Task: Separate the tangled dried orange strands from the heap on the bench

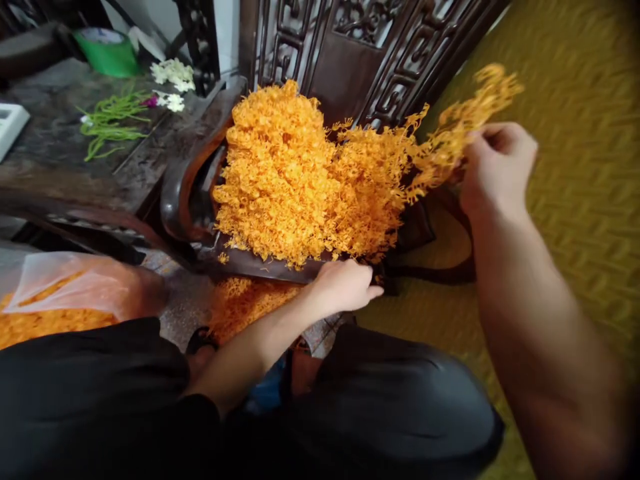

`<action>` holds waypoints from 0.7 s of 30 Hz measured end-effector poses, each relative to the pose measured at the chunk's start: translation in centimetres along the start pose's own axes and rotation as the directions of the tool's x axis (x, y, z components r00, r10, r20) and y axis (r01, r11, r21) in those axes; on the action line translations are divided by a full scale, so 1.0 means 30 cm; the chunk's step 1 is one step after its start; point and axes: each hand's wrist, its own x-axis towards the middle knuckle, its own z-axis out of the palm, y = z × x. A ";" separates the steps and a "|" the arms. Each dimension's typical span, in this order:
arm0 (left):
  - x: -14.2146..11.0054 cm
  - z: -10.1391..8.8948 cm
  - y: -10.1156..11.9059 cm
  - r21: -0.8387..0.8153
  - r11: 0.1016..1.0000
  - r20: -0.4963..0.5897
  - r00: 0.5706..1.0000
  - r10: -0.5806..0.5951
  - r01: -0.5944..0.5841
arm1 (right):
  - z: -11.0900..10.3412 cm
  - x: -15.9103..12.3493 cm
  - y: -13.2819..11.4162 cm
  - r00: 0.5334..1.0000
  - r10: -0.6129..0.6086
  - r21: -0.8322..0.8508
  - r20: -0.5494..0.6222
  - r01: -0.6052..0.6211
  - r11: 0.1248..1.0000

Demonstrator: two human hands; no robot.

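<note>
A large heap of orange, curly, frilly strands [285, 177] sits on the seat of a dark carved wooden chair [280, 270]. My right hand [500, 167] is raised to the right of the heap, its fingers pinched on a bunch of orange strands [453, 137] that stretches up from the heap's right side. My left hand [347, 287] is closed at the front edge of the seat, just below the heap. Its thumb points right. The undersides of its fingers are hidden, so I cannot make out what they hold, if anything.
A dark wooden table [45, 160] at left bears a green tape roll [111, 53], green stringy pieces [115, 123] and white flowers [173, 75]. More orange strands [245, 300] lie under the seat. A clear plastic bag [75, 287] of orange pieces stands lower left. A yellow-brown patterned surface [575, 87] lies right.
</note>
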 end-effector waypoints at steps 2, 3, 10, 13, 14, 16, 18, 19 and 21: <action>0.020 -0.096 0.006 -0.059 0.996 -0.295 0.955 0.042 -0.062 | -0.011 -0.006 -0.098 0.991 0.131 0.265 -0.037 -0.117 0.957; 0.028 -0.144 -0.002 -0.093 0.991 -0.420 0.906 0.051 -0.099 | -0.013 -0.024 -0.156 0.988 0.155 0.354 0.022 -0.153 0.923; 0.003 -0.476 -0.118 -0.085 0.974 -0.904 0.426 0.013 -0.209 | 0.034 -0.212 -0.430 0.819 0.292 0.436 0.495 -0.524 0.731; -0.068 -0.569 -0.123 0.017 0.986 -0.916 0.392 0.081 -0.163 | 0.099 -0.254 -0.449 0.733 0.325 0.514 0.598 -0.662 0.546; -0.096 -0.587 -0.120 0.047 0.988 -0.908 0.405 0.104 -0.148 | 0.124 -0.263 -0.454 0.713 0.326 0.532 0.620 -0.688 0.494; -0.144 -0.606 -0.117 0.088 0.989 -0.874 0.466 0.135 -0.121 | 0.173 -0.277 -0.465 0.691 0.315 0.555 0.650 -0.715 0.425; -0.171 -0.608 -0.130 0.095 0.990 -0.807 0.575 0.136 -0.101 | 0.213 -0.287 -0.478 0.662 0.262 0.561 0.703 -0.741 0.369; -0.177 -0.605 -0.144 0.077 0.992 -0.761 0.638 0.121 -0.096 | 0.229 -0.292 -0.482 0.641 0.238 0.555 0.730 -0.758 0.342; -0.180 -0.600 -0.179 -0.011 0.997 -0.645 0.762 0.054 -0.080 | 0.253 -0.305 -0.483 0.600 0.237 0.523 0.764 -0.791 0.316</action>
